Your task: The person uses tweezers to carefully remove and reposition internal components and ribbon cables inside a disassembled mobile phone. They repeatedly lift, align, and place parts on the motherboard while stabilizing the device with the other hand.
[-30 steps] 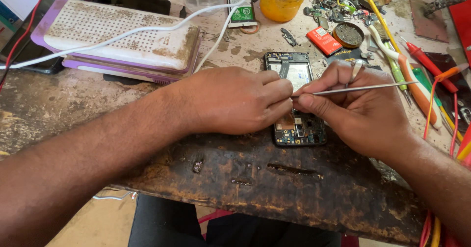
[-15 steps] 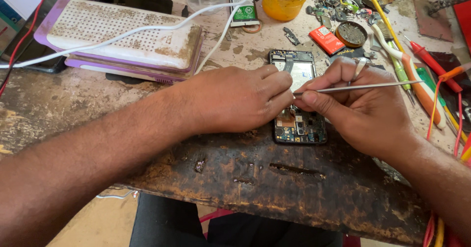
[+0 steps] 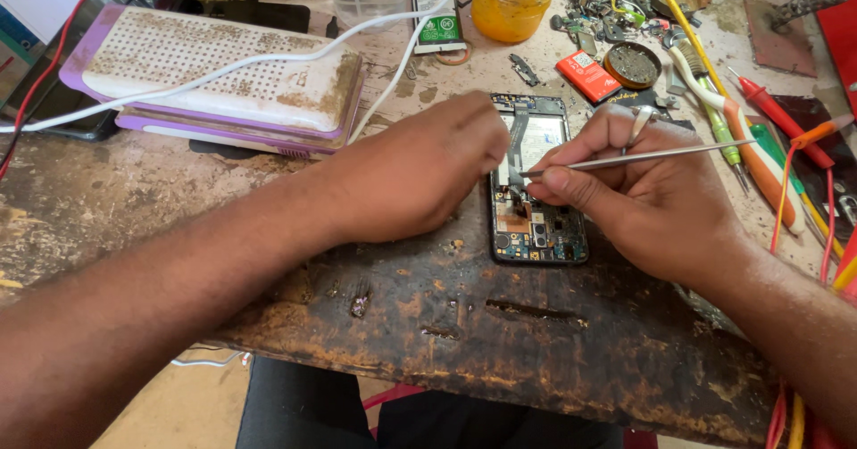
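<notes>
Far left: white-and-purple perforated pad (image 3: 214,78) lying flat on the worn table (image 3: 500,342), white cable (image 3: 268,56) draped across it.

Left forearm enters from lower left, angled up toward centre. Left hand (image 3: 420,177) palm down, knuckles up, fingers curled loosely, fingertips resting at the left edge of the opened phone (image 3: 536,186). Its grip holds nothing that can be seen; it presses or steadies the phone's side.

The phone lies flat at table centre, back cover off, circuit board and flex strip exposed, long axis pointing away from the person, between the two hands.

Right hand (image 3: 652,199) comes from lower right, wrist low, fingers bunched. Narrow pinch grip, thumb and forefinger shut on thin metal tweezers (image 3: 634,157); the shaft runs nearly level out to the right, the tip over the phone's middle.

Beyond: yellow jar (image 3: 513,3), small round tin (image 3: 632,63), red-handled tools (image 3: 777,119) at right edge.
</notes>
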